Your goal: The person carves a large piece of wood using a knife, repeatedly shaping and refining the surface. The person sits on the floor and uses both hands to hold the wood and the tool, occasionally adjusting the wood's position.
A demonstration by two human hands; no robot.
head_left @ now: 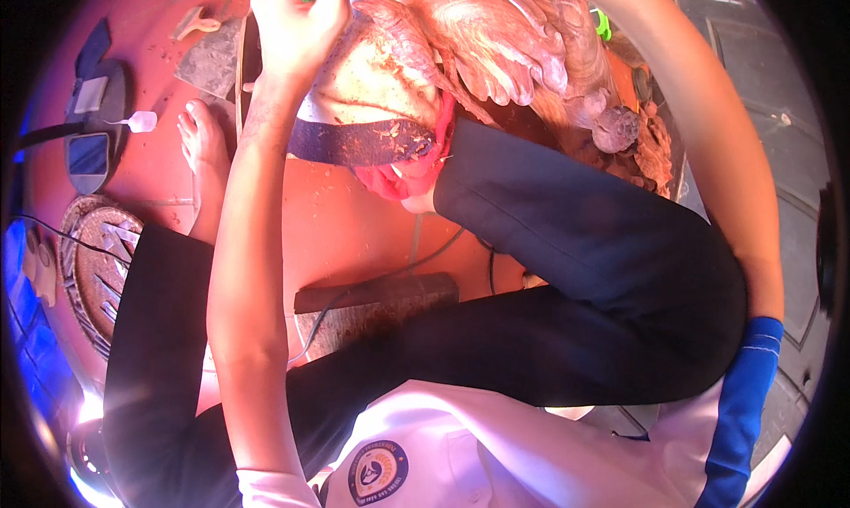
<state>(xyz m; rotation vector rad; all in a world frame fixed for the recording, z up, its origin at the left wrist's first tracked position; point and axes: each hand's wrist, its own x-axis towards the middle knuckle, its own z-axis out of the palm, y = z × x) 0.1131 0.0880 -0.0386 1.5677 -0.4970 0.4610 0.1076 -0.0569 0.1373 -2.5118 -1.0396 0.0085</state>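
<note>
Left grip (294,37): was curled, hold couldn't be told
Right grip: was unseen
Carved wood (496,43): lay right of left grip

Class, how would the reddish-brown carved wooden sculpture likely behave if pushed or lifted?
The reddish-brown carved wooden sculpture would probably feel heavy and rigid, since it looks bulky and solid. Its thin, rippled edges may chip if knocked. Its uneven, knobbly outline suggests it wouldn't roll smoothly.

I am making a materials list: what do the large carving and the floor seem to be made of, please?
The large carving looks like wood, smooth and slightly glossy: grain-like lines follow its curves. The floor is probably reddish ceramic or clay tile, since thin joints cross it; its finish is unclear.
</note>
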